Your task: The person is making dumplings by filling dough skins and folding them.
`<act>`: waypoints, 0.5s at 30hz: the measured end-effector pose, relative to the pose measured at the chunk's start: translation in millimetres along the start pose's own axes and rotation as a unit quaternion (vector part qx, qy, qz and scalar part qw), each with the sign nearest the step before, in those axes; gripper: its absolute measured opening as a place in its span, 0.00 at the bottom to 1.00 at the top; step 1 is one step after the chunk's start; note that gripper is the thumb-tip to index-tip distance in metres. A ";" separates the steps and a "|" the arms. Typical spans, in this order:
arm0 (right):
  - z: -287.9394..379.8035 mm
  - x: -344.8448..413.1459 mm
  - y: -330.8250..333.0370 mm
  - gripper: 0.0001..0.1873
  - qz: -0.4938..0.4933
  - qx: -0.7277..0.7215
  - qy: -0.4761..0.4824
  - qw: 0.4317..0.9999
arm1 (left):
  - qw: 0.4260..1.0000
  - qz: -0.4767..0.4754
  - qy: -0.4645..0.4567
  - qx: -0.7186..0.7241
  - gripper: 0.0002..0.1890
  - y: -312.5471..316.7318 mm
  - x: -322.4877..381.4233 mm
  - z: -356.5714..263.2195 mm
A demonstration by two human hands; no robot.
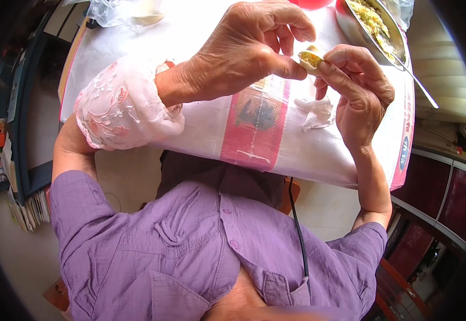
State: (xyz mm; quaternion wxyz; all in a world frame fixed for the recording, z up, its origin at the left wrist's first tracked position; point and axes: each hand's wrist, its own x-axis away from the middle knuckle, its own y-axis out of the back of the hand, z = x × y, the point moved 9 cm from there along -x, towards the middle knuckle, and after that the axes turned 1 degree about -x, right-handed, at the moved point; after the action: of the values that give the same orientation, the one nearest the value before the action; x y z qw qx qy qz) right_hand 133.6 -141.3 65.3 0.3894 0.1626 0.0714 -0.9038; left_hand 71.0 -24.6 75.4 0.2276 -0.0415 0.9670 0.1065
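Note:
A small folded dough wrapper (306, 66) with yellow-green filling showing through its opening is held over the table. My right hand (361, 84) pinches its right edge between thumb and forefinger. On the other side is my left hand (253, 48), its thumb tip against or just beside the wrapper. The left forefinger and other fingers are curled above, apart from the thumb. A lacy, embroidered sleeve cover (122, 106) wraps the left forearm. At the upper right, a metal bowl (347, 28) contains chopped filling (371, 22), with a metal spoon (421, 88) resting over its rim.
A white woven plastic sheet (192, 132) with a pink printed band covers the table. Crumpled white tissue (317, 113) lies below my right hand. A clear plastic bag (116, 14) sits at the upper left, a red container (311, 4) at the top. A black cord (298, 224) hangs down my shirt.

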 end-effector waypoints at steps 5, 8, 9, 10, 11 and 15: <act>-1.2 1.3 -0.3 0.10 -0.021 -0.006 -0.021 1.000 | 0.983 0.002 0.061 0.175 0.13 -11.0 6.0 19.2; -0.9 1.3 0.9 0.11 -0.019 0.014 -0.031 0.999 | 0.974 -0.036 0.104 0.196 0.09 -7.5 9.0 27.0; -1.3 1.0 -1.0 0.10 -0.005 0.036 -0.039 0.999 | 0.974 -0.020 0.107 0.199 0.12 -7.9 8.9 28.4; -1.2 1.6 -1.1 0.10 -0.005 0.035 -0.039 0.999 | 0.973 -0.004 0.110 0.201 0.14 -9.2 9.2 28.9; -1.1 2.3 -0.7 0.10 -0.008 0.051 -0.039 0.998 | 0.973 -0.004 0.110 0.201 0.14 -8.6 9.1 27.5; 1.4 3.3 -0.6 0.06 -0.011 0.053 -0.012 0.998 | 0.974 0.000 0.129 0.186 0.13 -9.8 8.9 27.7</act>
State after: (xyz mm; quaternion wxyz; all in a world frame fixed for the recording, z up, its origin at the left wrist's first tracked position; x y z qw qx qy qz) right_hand 130.7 -143.5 65.4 0.3707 0.1712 0.0207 -0.9126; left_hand 76.2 -28.2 45.4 0.1046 -0.0122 0.9911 -0.0820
